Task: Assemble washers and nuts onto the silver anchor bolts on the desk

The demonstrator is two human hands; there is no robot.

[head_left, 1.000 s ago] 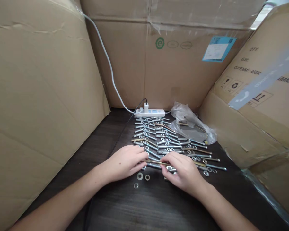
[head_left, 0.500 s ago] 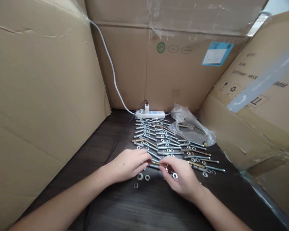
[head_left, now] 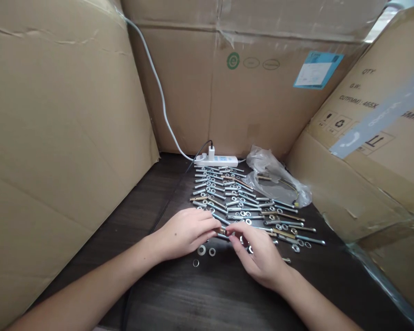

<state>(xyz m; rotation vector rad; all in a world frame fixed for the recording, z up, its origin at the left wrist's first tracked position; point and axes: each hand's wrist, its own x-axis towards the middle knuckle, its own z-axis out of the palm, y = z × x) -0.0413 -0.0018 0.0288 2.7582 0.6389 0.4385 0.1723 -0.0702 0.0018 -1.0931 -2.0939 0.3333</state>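
Observation:
My left hand (head_left: 189,232) is closed on a short brass-coloured metal sleeve (head_left: 222,231), its right end poking out past the fingertips. Against that end, the thumb and forefinger of my right hand (head_left: 258,253) are pinched together; whatever they hold is too small or hidden to make out. Below my left fingertips lie a wide washer (head_left: 201,250), a smaller nut or washer (head_left: 212,252) and a thin ring (head_left: 196,263). Partly covered by my right hand are a nut (head_left: 250,249) and other small parts.
Beyond my hands, several bolts (head_left: 243,217), sleeves, nuts and washers lie in rows on the dark table (head_left: 207,294). A power strip (head_left: 224,161) and a clear plastic bag (head_left: 272,174) sit behind them. Cardboard boxes (head_left: 179,92) wall in three sides. A black cable (head_left: 162,214) crosses on the left.
My hands have come closer together, and less of the brass-coloured piece shows between them. The right fingertips have shifted slightly left and up. The view has tilted a little.

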